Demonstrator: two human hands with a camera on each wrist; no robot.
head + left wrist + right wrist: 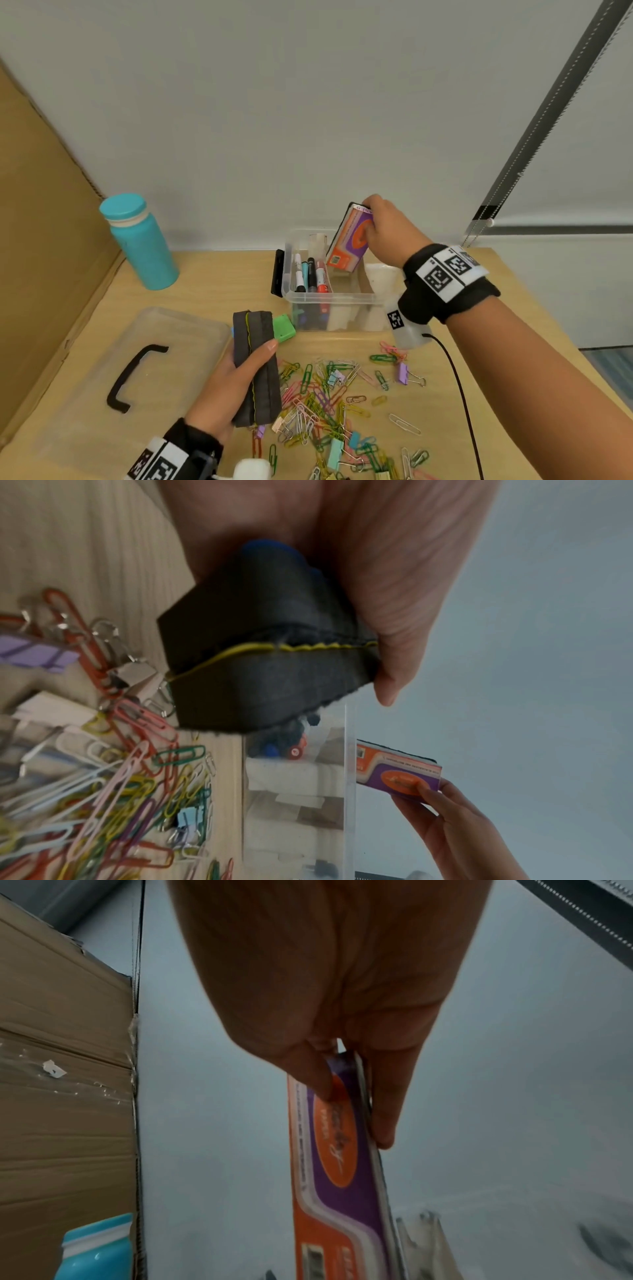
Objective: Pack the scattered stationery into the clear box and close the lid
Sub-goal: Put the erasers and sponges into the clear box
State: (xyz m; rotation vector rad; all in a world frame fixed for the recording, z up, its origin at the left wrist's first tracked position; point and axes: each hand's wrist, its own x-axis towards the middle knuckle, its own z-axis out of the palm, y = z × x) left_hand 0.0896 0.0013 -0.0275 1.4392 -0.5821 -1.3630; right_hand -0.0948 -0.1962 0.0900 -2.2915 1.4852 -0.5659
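Note:
The clear box [342, 298] stands open at the table's middle, with several markers [311, 274] lying along its left side. My right hand [380, 226] pinches an orange-and-purple eraser pack [349, 240] [337, 1172] by its top end, tilted over the box's far right part. My left hand [236, 383] grips a dark felt board eraser [256, 366] [267, 653] with a yellow seam, held above the table left of the box. A green block [283, 328] lies beside it. Many coloured paper clips [329, 404] and binder clips [403, 372] are scattered in front.
The clear lid [102, 370] with a black handle lies flat at the front left. A teal bottle [140, 243] stands at the back left beside a cardboard panel [37, 240]. A black cable [459, 390] runs from my right wrist across the table.

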